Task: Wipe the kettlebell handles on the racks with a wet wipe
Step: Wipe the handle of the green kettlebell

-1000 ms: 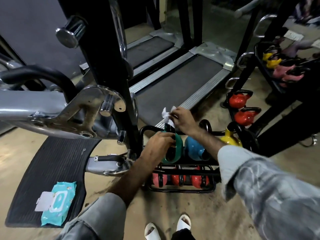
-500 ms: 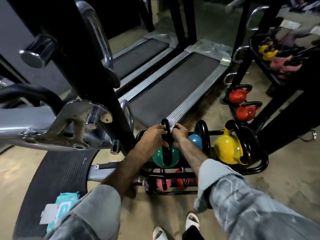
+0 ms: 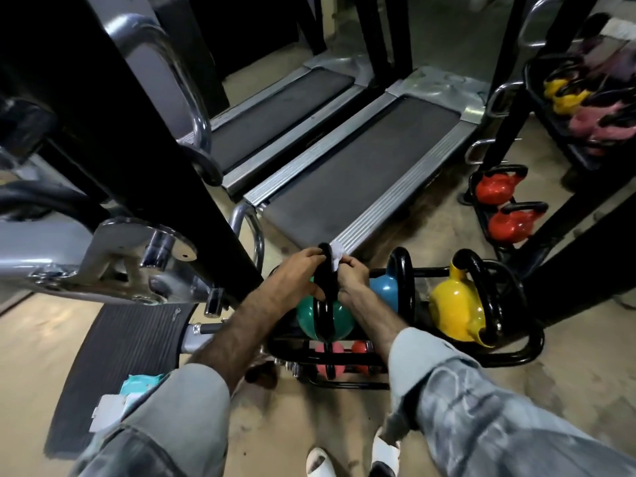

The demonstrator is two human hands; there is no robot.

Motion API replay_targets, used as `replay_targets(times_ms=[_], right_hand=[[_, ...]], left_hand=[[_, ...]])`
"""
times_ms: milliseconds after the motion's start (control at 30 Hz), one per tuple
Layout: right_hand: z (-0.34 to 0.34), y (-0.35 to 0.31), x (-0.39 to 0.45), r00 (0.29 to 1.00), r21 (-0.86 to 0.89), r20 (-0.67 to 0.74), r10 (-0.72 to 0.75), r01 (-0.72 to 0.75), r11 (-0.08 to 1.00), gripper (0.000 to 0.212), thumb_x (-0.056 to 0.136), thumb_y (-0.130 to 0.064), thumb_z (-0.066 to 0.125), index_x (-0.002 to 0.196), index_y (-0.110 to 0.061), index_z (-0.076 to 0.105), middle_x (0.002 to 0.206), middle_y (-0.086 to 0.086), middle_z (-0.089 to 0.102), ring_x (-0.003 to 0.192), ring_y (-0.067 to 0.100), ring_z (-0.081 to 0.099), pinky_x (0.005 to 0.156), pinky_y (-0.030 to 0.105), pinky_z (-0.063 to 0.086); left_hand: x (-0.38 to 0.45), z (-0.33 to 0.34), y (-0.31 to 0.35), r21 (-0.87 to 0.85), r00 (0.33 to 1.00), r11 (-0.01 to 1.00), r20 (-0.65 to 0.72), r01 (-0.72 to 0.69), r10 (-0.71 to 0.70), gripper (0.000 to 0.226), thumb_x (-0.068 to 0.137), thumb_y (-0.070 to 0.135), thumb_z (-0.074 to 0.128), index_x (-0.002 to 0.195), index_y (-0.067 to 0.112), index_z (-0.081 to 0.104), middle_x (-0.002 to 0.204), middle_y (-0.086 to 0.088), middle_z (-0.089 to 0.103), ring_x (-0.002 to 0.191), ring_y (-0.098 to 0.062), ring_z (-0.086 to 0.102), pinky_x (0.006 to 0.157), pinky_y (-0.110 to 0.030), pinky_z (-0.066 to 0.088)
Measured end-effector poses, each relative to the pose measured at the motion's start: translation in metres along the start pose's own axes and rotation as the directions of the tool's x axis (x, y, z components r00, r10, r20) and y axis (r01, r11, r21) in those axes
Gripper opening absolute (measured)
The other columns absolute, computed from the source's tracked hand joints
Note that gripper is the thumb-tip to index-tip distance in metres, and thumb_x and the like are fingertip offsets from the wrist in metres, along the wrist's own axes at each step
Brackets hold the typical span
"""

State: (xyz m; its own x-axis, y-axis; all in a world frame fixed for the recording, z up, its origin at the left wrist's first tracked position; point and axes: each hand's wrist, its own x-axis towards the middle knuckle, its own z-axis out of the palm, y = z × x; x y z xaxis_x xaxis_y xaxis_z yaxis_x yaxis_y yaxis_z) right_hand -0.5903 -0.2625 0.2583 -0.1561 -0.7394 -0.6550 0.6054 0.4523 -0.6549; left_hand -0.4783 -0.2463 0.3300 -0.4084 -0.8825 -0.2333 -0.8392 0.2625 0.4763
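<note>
While gripping green kettlebell (image 3: 325, 316) handle (image 3: 326, 270) with left hand (image 3: 298, 275); right hand (image 3: 351, 277) pinching soft wet wipe (image 3: 336, 258) centre frame; looks heavy, rigid.

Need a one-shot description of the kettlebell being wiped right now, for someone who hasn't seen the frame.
Find the near end of the closer treadmill; just in front of it stands a low black rack. Its top row holds three kettlebells, and the one being wiped is the green kettlebell at the left end. Unlike the blue kettlebell and the yellow kettlebell, both hands are on its black handle, the right hand pressing a white wipe against it.
</note>
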Motion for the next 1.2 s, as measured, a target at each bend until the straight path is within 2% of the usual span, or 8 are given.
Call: replay_targets(times_ms=[233, 367, 500, 667, 800, 900, 1000, 1200], right_hand=[[0.000, -0.009, 0.026, 0.949, -0.425, 0.029, -0.315, 0.297, 0.855, 0.006, 0.077, -0.028, 0.077, 0.081, -0.024, 0.075, 0.083, -0.005, 0.075, 0.081, 0.013, 0.070, 0.076, 0.027, 0.056], [-0.002, 0.000, 0.067, 0.974, -0.495, 0.007, -0.226, 0.199, 0.846, 0.018, 0.065, -0.045, 0.081, 0.074, -0.030, 0.077, 0.081, -0.006, 0.076, 0.081, 0.015, 0.072, 0.078, 0.031, 0.060], [-0.002, -0.005, 0.040, 0.990, -0.374, 0.017, -0.141, 0.137, 0.917, 0.009, 0.072, -0.021, 0.084, 0.073, -0.021, 0.074, 0.086, 0.000, 0.075, 0.076, 0.015, 0.069, 0.077, 0.032, 0.060], [0.002, -0.024, 0.047, 0.933, -0.582, 0.175, -0.315, 0.356, 0.731, 0.012, 0.080, -0.021, 0.075, 0.092, -0.022, 0.078, 0.084, -0.007, 0.074, 0.077, 0.007, 0.067, 0.066, 0.011, 0.050], [-0.006, -0.023, 0.057, 0.949, -0.695, 0.189, -0.252, 0.311, 0.649, 0.019, 0.073, -0.037, 0.076, 0.089, -0.027, 0.078, 0.090, -0.006, 0.077, 0.092, 0.013, 0.071, 0.084, 0.029, 0.057], [0.002, -0.045, 0.037, 0.857, -0.751, 0.397, -0.329, 0.509, 0.422, 0.018, 0.082, -0.020, 0.069, 0.097, -0.024, 0.078, 0.094, -0.010, 0.075, 0.090, 0.003, 0.064, 0.072, 0.010, 0.046], [0.015, -0.075, 0.028, 0.586, -0.588, 0.807, -0.072, 0.808, -0.016, 0.032, 0.076, 0.003, 0.063, 0.094, -0.018, 0.079, 0.092, 0.001, 0.074, 0.086, 0.010, 0.065, 0.070, 0.013, 0.043], [0.053, -0.104, 0.045, 0.462, -0.157, 0.744, 0.483, 0.824, -0.545, 0.032, 0.088, -0.005, 0.061, 0.115, -0.018, 0.071, 0.109, 0.004, 0.073, 0.095, 0.019, 0.069, 0.080, 0.023, 0.048]], left_hand=[[0.002, -0.008, 0.014, 0.099, 0.997, 0.992, 0.013, 0.075, -0.076, 0.074, 0.062, 0.012, 0.085, 0.128, 0.000, 0.055, 0.141, -0.014, 0.047, 0.129, -0.029, 0.046, 0.103, -0.039, 0.040], [0.002, -0.007, 0.015, 0.106, 0.996, 0.990, -0.003, 0.094, -0.094, 0.078, 0.063, 0.012, 0.085, 0.132, 0.000, 0.051, 0.146, -0.013, 0.043, 0.134, -0.026, 0.041, 0.107, -0.035, 0.036], [0.002, -0.008, 0.015, 0.120, 0.994, 0.987, -0.001, 0.106, -0.106, 0.083, 0.065, 0.012, 0.084, 0.138, 0.006, 0.046, 0.153, -0.009, 0.032, 0.140, -0.021, 0.032, 0.111, -0.031, 0.032], [0.000, -0.010, 0.019, 0.092, 0.994, 0.990, -0.010, 0.111, -0.110, 0.077, 0.065, 0.007, 0.082, 0.134, 0.001, 0.050, 0.147, -0.011, 0.041, 0.136, -0.023, 0.038, 0.108, -0.031, 0.034], [0.000, -0.006, 0.018, 0.091, 0.990, 0.986, -0.009, 0.142, -0.142, 0.083, 0.065, 0.005, 0.081, 0.139, 0.005, 0.044, 0.154, -0.008, 0.031, 0.141, -0.019, 0.030, 0.112, -0.028, 0.029], [-0.001, 0.002, 0.015, 0.132, 0.995, 0.987, 0.010, 0.094, -0.096, 0.072, 0.068, 0.002, 0.076, 0.135, 0.004, 0.049, 0.150, -0.011, 0.037, 0.136, -0.024, 0.039, 0.107, -0.033, 0.038], [-0.014, 0.011, 0.009, 0.164, 0.994, 0.986, -0.107, 0.039, -0.021, 0.049, 0.086, 0.008, 0.062, 0.133, 0.002, 0.051, 0.148, -0.016, 0.039, 0.132, -0.027, 0.044, 0.099, -0.035, 0.046], [-0.033, 0.024, 0.008, 0.109, 0.976, 0.991, -0.194, -0.079, 0.100, 0.052, 0.088, -0.003, 0.051, 0.136, 0.016, 0.050, 0.153, -0.002, 0.032, 0.135, -0.020, 0.042, 0.108, -0.025, 0.035]])
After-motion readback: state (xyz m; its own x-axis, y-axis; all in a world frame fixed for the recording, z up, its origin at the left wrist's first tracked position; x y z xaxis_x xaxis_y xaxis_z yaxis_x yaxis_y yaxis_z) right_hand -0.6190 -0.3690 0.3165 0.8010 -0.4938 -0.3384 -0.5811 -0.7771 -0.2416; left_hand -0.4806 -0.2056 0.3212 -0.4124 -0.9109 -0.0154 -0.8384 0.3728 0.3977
